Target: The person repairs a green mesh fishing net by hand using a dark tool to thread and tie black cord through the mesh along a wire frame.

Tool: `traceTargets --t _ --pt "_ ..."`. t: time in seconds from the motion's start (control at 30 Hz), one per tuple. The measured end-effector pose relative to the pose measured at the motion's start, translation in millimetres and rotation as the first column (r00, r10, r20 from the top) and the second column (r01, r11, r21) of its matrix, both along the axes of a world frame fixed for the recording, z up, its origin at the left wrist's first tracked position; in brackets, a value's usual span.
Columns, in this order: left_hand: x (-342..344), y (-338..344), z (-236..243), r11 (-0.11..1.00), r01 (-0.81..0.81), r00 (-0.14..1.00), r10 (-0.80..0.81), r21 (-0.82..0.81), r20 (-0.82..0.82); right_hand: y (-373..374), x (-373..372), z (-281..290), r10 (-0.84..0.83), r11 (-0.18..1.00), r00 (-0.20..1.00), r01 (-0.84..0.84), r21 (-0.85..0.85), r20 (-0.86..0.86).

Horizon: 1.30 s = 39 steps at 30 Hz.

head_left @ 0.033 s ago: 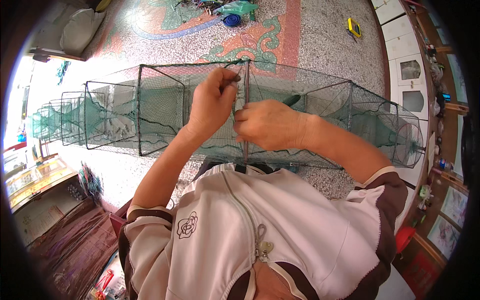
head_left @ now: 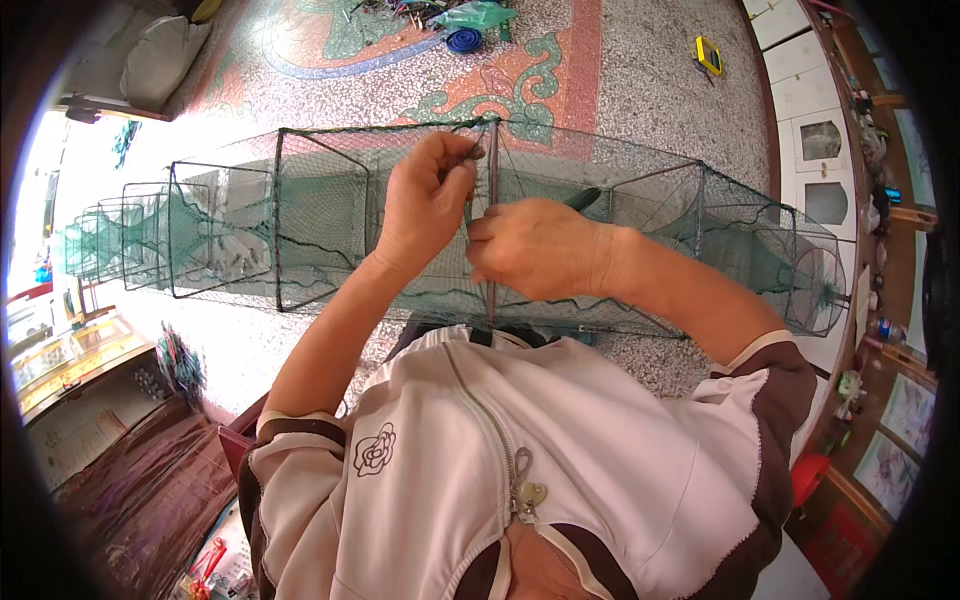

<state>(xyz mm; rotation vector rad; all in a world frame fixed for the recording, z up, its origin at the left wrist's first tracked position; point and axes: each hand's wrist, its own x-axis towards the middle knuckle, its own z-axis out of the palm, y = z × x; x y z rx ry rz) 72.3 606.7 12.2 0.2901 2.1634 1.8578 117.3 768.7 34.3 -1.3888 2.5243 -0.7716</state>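
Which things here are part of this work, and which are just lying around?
Apparently in use:
green netted frame, at the left hand and right hand
dark green object, beside the right hand

Seemingly just lying about:
blue roll
green plastic bag
yellow-edged object

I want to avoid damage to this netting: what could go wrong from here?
The dark green object jutting out beside the right hand might snag the fine mesh.
The left hand and right hand are close together near the frame bar, so a finger could catch in the mesh and pull it.
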Motion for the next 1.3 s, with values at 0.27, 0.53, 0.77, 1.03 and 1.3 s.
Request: traceTargets --t 0.27,0.53,0.77,1.03,1.3 --pt "-6.6 11.8 18.7 0.968 0.247 0.966 -0.241 -0.051 0.091 1.8 -5.3 -10.0 0.049 0.999 0.999 -0.049 0.002 -0.017" --pt "-11.8 4.2 -2.4 0.969 0.186 0.966 -0.210 -0.163 -0.148 21.0 -26.4 66.7 -0.393 0.720 0.815 0.561 -0.409 0.426" --pt "5.8 19.6 -3.5 0.971 -0.075 0.879 -0.043 -0.225 -0.474 72.5 -82.1 57.9 -0.407 0.827 0.882 0.466 -0.314 0.238" --pt "15.0 27.2 -2.4 0.956 -0.184 0.872 0.050 -0.231 -0.488 70.6 -107.3 21.1 -0.334 0.943 0.937 0.334 0.018 0.100" --pt "16.9 27.8 -10.6 0.976 -0.199 0.927 0.158 -0.087 -0.341 58.5 -115.4 -12.7 -0.241 0.885 0.830 0.401 -0.236 0.503"
